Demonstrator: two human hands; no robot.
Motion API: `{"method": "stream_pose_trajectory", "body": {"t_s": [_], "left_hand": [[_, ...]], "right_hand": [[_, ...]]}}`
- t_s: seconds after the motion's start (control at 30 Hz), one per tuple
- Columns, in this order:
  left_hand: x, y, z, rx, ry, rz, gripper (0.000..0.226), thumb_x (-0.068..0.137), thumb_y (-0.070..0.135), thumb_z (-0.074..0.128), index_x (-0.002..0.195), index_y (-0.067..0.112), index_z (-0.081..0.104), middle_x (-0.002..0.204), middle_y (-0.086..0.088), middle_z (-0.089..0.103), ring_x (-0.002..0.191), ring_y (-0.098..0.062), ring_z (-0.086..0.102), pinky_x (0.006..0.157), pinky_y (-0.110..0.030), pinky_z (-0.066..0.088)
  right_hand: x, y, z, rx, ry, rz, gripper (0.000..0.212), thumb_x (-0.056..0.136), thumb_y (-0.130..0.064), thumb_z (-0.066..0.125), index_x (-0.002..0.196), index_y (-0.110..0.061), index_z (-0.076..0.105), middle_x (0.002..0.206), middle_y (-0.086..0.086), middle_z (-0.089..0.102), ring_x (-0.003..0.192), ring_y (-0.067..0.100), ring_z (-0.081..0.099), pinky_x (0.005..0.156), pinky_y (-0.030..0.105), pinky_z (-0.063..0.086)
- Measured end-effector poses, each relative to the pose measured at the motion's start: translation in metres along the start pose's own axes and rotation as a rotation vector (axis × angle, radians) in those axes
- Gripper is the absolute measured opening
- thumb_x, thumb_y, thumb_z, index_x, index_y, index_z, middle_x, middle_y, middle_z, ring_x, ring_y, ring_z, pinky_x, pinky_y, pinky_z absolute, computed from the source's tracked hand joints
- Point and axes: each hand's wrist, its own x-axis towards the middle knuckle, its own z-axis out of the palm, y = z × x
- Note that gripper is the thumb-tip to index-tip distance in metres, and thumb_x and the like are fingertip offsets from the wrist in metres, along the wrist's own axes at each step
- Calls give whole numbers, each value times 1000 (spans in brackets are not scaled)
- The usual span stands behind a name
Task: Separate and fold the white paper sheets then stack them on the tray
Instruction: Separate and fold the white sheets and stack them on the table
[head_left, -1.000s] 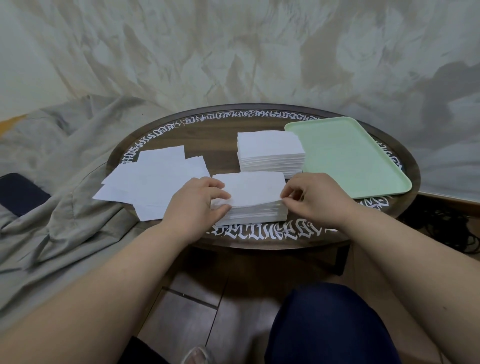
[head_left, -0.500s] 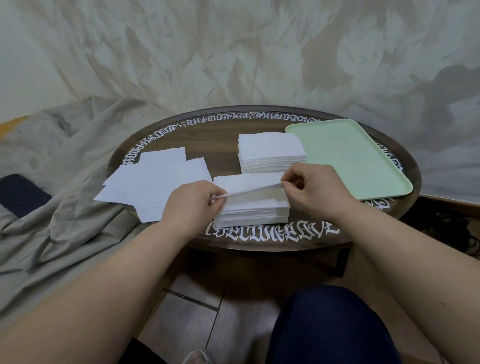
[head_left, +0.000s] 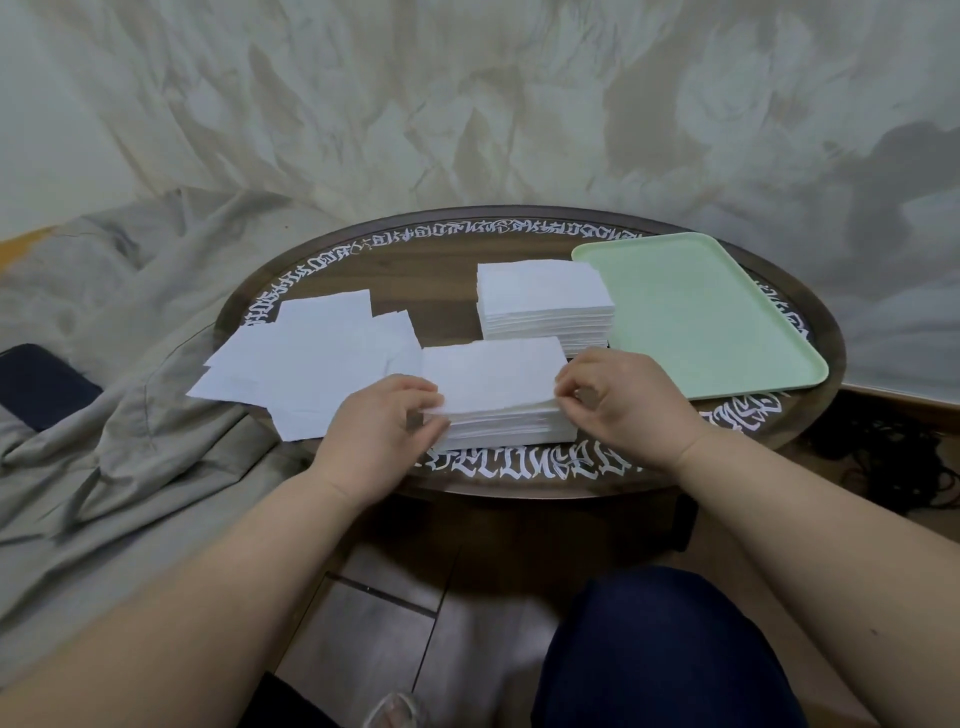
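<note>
Both hands are working the near stack of paper at the bench's 6 o'clock edge. The left hand is pinching the top sheet's left corner while the right hand is pinching its right corner, probably so only one sheet peels off. The green tray is waiting bare at 2 o'clock, within easy reach.

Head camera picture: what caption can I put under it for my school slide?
Two hands, left hand and right hand, lift the top sheet from a paper stack.
</note>
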Motion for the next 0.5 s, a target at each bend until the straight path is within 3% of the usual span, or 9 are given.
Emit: {"method": "stream_pose_trajectory", "body": {"t_s": [0.2,0.37,0.5], "left_hand": [[-1,3,-3,18,-38,-7,31,86,26,74,115,14,73,124,3,66,109,-17,63,98,-27,44],[-3,2,1,3,-46,-40,27,87,25,73,114,21,73,137,7,57,109,-16,63,95,-27,43],[-3,-2,4,-8,-69,-40,24,91,20,68,115,21,73,134,5,61,120,-20,58,103,-33,42]], "right_hand": [[0,-2,-6,-12,-73,34,6,84,-18,67,81,-15,72,82,-3,65,80,21,61,69,28,44],[-1,-1,-5,-7,-112,43,7,84,-25,70,81,-18,71,97,-2,65,87,20,62,74,33,49],[-1,0,-7,-34,-171,84,6,86,-19,66,83,-15,70,94,0,62,89,22,60,74,32,46]]}}
